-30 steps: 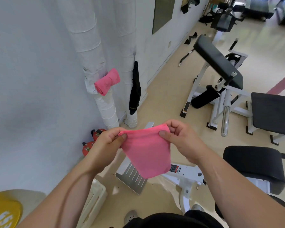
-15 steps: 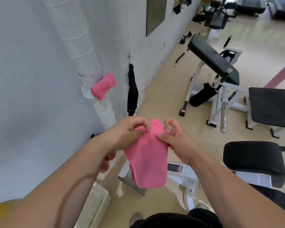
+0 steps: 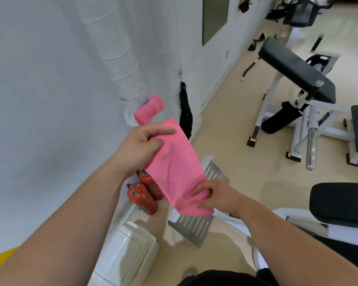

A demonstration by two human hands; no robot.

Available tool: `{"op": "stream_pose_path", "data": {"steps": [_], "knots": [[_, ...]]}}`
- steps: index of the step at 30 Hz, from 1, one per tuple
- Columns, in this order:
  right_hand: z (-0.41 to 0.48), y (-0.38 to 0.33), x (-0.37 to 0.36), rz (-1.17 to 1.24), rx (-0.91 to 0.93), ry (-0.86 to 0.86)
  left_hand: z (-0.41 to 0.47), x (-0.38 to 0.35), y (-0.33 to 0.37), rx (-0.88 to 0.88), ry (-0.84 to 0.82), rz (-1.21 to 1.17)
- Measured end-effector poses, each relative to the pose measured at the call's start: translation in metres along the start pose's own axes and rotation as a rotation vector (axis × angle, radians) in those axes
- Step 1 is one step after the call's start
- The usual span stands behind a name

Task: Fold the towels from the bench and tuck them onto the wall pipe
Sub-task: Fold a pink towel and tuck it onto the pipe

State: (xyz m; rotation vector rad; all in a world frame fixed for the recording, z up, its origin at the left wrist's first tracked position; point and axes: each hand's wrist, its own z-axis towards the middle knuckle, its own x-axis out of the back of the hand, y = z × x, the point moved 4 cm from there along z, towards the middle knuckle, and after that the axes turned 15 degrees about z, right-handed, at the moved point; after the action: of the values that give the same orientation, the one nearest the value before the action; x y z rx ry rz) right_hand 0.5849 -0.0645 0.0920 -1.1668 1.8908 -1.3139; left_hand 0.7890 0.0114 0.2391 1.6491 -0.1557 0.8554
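Both hands stretch a folded pink cloth towel (image 3: 175, 168).
Left hand (image 3: 140, 148) pinches its top edge, right hand (image 3: 216, 197) pinches the bottom edge, near the white wrapped wall pipe (image 3: 120, 60).

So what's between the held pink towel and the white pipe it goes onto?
Head view: another pink towel, rolled, already tucked on the white pipe, sits just beyond the held towel.

A gym interior is shown; a black padded curl bench (image 3: 296, 69) on a white steel frame (image 3: 277, 112) is seen at far right; another black pad (image 3: 341, 203) lies near right; more machines (image 3: 302, 11) are ranged along the far wall on pale flooring (image 3: 236, 162).
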Motion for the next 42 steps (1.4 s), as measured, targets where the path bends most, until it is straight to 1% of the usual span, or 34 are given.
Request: {"op": "stream_pose_path", "data": {"steps": [2,6,10,14,16,18,21,23,28,31,35,37,42], "knots": [[0.002,0.011,0.008,-0.037,-0.021,0.075,-0.003,0.008,-0.012,0.045,0.044,-0.043],[0.000,0.026,0.024,0.041,-0.059,0.180,-0.014,0.011,-0.049,0.144,0.119,-0.042],[-0.014,0.034,0.045,0.316,-0.107,0.215,-0.033,0.005,-0.085,0.255,0.168,-0.090],[-0.030,0.031,0.061,0.653,-0.095,0.291,-0.051,-0.008,-0.111,0.298,0.145,-0.070],[-0.035,0.025,0.065,0.707,-0.078,0.336,-0.057,-0.018,-0.114,0.286,0.116,-0.070],[-0.040,0.016,0.065,0.637,-0.069,0.351,-0.061,-0.030,-0.111,0.267,0.094,-0.072],[-0.044,0.001,0.061,0.371,-0.072,0.375,-0.065,-0.048,-0.104,0.242,0.070,-0.036],[-0.042,-0.008,0.055,0.220,-0.038,0.397,-0.066,-0.062,-0.099,0.209,0.046,0.007],[-0.037,-0.031,0.033,0.021,0.083,0.406,-0.074,-0.092,-0.074,0.174,-0.050,-0.063],[-0.036,-0.043,0.018,0.033,0.121,0.380,-0.079,-0.104,-0.059,0.107,-0.086,-0.125],[-0.033,-0.047,0.004,0.202,0.098,0.373,-0.085,-0.113,-0.037,0.038,-0.091,-0.169],[-0.031,-0.049,-0.003,0.291,0.099,0.379,-0.090,-0.116,-0.027,0.011,-0.078,-0.201],[-0.028,-0.050,-0.013,0.342,0.121,0.352,-0.090,-0.114,-0.015,-0.011,0.021,-0.206]]}}
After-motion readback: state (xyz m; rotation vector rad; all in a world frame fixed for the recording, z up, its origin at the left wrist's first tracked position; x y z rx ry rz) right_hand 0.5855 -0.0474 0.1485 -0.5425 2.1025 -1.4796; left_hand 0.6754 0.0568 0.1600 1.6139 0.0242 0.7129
